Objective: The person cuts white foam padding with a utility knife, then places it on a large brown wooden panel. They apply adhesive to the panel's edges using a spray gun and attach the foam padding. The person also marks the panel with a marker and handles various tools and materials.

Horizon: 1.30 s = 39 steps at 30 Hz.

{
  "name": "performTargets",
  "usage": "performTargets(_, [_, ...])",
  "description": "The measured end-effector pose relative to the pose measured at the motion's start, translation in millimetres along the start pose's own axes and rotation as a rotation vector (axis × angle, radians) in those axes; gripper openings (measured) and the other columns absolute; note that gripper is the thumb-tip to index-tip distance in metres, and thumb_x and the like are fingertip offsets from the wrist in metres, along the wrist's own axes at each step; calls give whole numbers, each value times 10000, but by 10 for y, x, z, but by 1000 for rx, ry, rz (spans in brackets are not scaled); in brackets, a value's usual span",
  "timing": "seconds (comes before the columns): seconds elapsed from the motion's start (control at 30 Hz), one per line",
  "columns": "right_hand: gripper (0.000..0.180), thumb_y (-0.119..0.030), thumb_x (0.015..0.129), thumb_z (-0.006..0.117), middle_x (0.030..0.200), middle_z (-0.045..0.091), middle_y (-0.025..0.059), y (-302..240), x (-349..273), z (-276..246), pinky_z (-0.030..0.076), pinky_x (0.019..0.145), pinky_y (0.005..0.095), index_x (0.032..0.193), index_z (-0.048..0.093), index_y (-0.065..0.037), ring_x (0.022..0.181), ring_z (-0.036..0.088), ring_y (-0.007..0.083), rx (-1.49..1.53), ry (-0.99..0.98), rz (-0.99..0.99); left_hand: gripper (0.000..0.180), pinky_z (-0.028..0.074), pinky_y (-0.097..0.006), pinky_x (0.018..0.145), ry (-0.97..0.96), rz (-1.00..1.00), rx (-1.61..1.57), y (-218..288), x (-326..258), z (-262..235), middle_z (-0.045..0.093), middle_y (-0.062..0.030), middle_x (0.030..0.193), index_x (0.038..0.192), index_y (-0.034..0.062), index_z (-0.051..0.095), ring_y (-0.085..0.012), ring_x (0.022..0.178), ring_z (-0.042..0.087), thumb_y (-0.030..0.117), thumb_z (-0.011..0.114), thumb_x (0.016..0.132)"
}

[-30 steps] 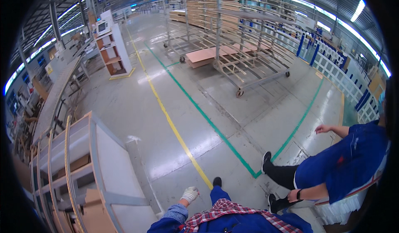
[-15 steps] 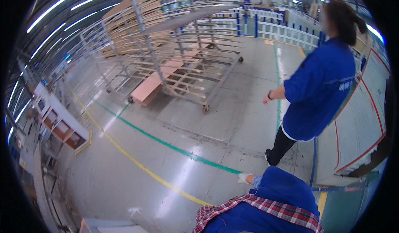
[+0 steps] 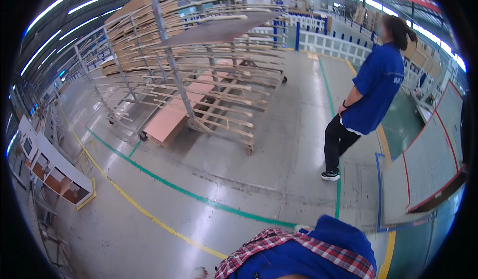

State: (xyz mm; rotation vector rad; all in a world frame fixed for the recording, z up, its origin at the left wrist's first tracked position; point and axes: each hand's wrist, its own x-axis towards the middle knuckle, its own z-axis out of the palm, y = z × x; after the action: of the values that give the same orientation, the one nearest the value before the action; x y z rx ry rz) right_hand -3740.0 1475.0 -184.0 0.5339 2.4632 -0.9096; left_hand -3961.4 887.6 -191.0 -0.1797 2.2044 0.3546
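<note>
My right hand (image 3: 302, 227), in a pale glove, shows only a sliver past the blue sleeve (image 3: 338, 234) of my right arm. Its fingers are hidden. At the lower edge, left of my red plaid apron (image 3: 264, 241), a small smeared patch appears to be my left hand (image 3: 201, 272); its fingers cannot be made out. No object is visible at either hand. Around them lies the grey floor with a green line (image 3: 199, 197) and a yellow line (image 3: 149, 217).
A wheeled metal rack (image 3: 184, 87) with many wooden slats stands ahead, a dark panel (image 3: 219, 29) across them and pink boards (image 3: 174, 114) low down. A person in blue (image 3: 373, 90) walks ahead right. White sheets (image 3: 428, 159) stand at right, a white cabinet (image 3: 57, 167) at left.
The person in blue has moved farther from me. The rack appears larger and nearer. My right hand has drawn back, mostly behind the sleeve; the left smear sits lower.
</note>
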Motion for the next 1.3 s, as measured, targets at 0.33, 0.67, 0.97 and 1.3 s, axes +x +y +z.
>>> performTargets(0.33, [464,-448,823,516,1117,614,181,-114,1543,-635,442,888,428,1054,636,-64,1035,570,384,0,-198,383,303,497,-302,593,89,523,-523,3388,1355,-2169,671,-103,766,864,-1,644,-164,647,629,294,584,833])
performTargets(0.67, [297,-302,865,533,947,643,205,-2741,3778,-4096,495,761,402,1002,625,-54,857,631,360,196,760,-116,318,515,-304,639,40,673,-256,5522,2152,-3825,671,-122,776,856,-7,665,-195,666,654,288,546,850])
performTargets(0.97, [435,-384,939,477,1172,540,109,-4347,3838,-6526,446,886,345,1146,523,-4,1014,542,186,797,1544,-842,214,451,-304,479,48,943,-1187,7080,2468,-6634,593,-91,660,751,68,576,-169,543,566,244,513,856])
performTargets(1.3, [614,-561,878,486,1151,562,188,-4952,4354,-7512,295,1034,465,1088,528,15,1137,506,332,255,1880,-1055,422,468,-390,733,318,1096,-1722,8845,3305,-9787,583,-101,776,810,131,448,-240,736,571,547,503,854])
